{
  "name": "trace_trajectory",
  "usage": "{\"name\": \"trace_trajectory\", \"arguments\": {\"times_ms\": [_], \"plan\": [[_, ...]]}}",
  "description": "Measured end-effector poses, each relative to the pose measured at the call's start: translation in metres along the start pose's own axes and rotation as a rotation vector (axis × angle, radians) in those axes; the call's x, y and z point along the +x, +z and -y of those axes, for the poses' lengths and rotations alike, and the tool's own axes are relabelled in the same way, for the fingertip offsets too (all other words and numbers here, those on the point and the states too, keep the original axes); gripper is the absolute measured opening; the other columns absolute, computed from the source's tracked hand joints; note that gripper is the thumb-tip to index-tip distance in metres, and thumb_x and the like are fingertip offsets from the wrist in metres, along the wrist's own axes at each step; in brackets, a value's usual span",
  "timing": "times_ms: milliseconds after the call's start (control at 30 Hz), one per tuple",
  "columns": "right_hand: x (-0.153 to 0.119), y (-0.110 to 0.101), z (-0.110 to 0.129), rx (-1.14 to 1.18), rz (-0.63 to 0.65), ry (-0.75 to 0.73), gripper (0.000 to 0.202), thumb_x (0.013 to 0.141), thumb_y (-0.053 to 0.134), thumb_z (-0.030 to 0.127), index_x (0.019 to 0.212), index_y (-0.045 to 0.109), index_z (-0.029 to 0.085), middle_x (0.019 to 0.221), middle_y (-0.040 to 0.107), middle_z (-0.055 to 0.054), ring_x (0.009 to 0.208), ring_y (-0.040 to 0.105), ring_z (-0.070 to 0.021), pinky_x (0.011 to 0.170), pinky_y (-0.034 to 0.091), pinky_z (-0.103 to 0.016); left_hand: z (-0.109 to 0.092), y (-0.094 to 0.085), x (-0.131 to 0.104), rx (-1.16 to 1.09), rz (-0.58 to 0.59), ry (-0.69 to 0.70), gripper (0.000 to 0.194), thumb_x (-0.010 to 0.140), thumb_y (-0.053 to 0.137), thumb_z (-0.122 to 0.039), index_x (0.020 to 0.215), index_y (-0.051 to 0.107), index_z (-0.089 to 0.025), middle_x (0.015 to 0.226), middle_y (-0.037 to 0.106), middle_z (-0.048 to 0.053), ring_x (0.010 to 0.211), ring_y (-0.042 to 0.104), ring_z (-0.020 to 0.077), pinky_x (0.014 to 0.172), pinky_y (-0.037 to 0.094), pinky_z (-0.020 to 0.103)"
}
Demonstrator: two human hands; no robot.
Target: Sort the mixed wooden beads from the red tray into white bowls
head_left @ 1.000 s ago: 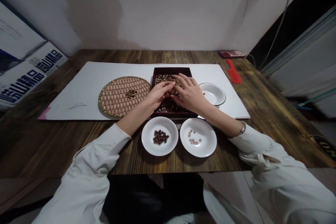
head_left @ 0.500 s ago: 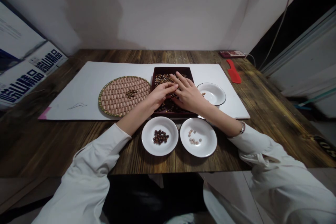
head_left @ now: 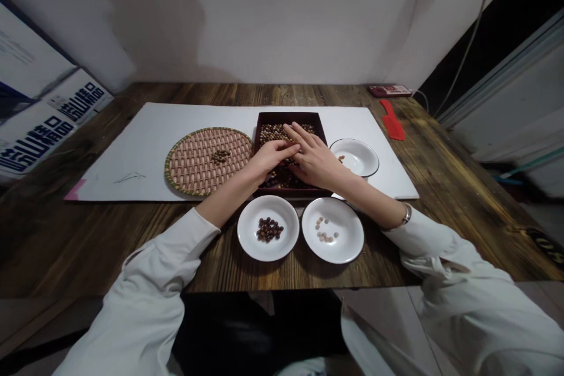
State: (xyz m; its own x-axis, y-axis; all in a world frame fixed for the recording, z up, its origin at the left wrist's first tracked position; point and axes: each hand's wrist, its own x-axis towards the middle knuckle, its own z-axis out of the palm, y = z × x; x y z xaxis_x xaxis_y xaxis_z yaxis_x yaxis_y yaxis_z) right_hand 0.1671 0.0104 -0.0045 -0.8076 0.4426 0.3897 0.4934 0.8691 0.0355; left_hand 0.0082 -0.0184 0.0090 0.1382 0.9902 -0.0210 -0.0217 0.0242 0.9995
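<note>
Both hands meet over a dark red box (head_left: 291,118) of mixed brown, tan and pale beads (head_left: 272,134). My left hand (head_left: 272,157) comes in from the left with its thumb and fingers pressed together, the tips by the right hand's fingers; whatever lies between them is hidden. Stretched out over the beads are fingers of my right hand (head_left: 322,165), its palm turned down and out of sight. In front of the box, one white dish (head_left: 247,241) bears dark brown beads (head_left: 269,230), and another white dish (head_left: 348,251) bears several pale beads (head_left: 326,237).
Left of the box, a round woven tray (head_left: 189,167) holds a small heap of olive-brown beads (head_left: 220,156). A third white dish (head_left: 363,158) with a few tan beads stands to the right. Beyond the white board (head_left: 132,147) lie a red comb (head_left: 391,122) and a dark red phone-like object (head_left: 389,91).
My right fingers have shifted very slightly left, and the left hand's fingers have straightened a little against them. The dishes, tray and box stay where they were.
</note>
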Motion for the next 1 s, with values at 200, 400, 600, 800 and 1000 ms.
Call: {"name": "trace_trajectory", "arguments": {"times_ms": [200, 400, 600, 800, 1000], "plan": [[0.000, 0.001, -0.001, -0.014, 0.022, -0.007, 0.050, 0.084, 0.053, 0.019, 0.132, 0.051, 0.007, 0.155, 0.022, -0.019, 0.145, 0.015, -0.0332, 0.108, 0.030, -0.055, 0.000, 0.000, -0.001, 0.086, 0.006, 0.011, 0.040, 0.071, 0.071, -0.049, 0.090, 0.071, -0.014, 0.095, 0.072, 0.008, 0.095, 0.061, 0.0231, 0.084, 0.044, 0.033], [0.000, 0.001, 0.000, -0.039, 0.036, -0.014, 0.049, 0.087, 0.051, 0.023, 0.132, 0.051, 0.003, 0.154, 0.026, -0.021, 0.144, 0.018, -0.0339, 0.108, 0.031, -0.052, 0.011, -0.004, 0.007, 0.065, 0.043, 0.050, 0.038, 0.072, 0.070, -0.049, 0.086, 0.070, -0.013, 0.087, 0.070, 0.007, 0.092, 0.062, 0.0220, 0.086, 0.043, 0.033], [-0.001, 0.001, -0.001, -0.001, 0.017, -0.008, 0.056, 0.087, 0.050, 0.024, 0.140, 0.042, 0.007, 0.156, 0.020, -0.018, 0.145, 0.016, -0.0333, 0.107, 0.032, -0.054, 0.016, -0.002, 0.011, 0.059, 0.045, 0.129, 0.034, 0.078, 0.066, -0.043, 0.095, 0.066, -0.013, 0.095, 0.069, 0.007, 0.100, 0.061, 0.0223, 0.092, 0.042, 0.034], [0.000, -0.002, 0.001, 0.022, -0.011, -0.010, 0.061, 0.088, 0.049, 0.024, 0.144, 0.034, 0.007, 0.157, 0.016, -0.019, 0.146, 0.010, -0.0319, 0.107, 0.030, -0.054, 0.012, 0.004, 0.009, 0.072, 0.036, 0.191, 0.033, 0.087, 0.057, -0.032, 0.113, 0.061, -0.013, 0.113, 0.067, 0.009, 0.117, 0.055, 0.0241, 0.102, 0.039, 0.034], [0.001, -0.006, 0.004, 0.033, -0.019, -0.016, 0.058, 0.089, 0.048, 0.025, 0.143, 0.036, 0.009, 0.158, 0.016, -0.018, 0.147, 0.010, -0.0304, 0.108, 0.030, -0.054, 0.021, 0.005, 0.014, -0.187, 0.044, 0.116, 0.043, 0.096, 0.041, -0.040, 0.131, 0.053, -0.018, 0.136, 0.056, 0.008, 0.132, 0.047, 0.0219, 0.110, 0.035, 0.037]]}}
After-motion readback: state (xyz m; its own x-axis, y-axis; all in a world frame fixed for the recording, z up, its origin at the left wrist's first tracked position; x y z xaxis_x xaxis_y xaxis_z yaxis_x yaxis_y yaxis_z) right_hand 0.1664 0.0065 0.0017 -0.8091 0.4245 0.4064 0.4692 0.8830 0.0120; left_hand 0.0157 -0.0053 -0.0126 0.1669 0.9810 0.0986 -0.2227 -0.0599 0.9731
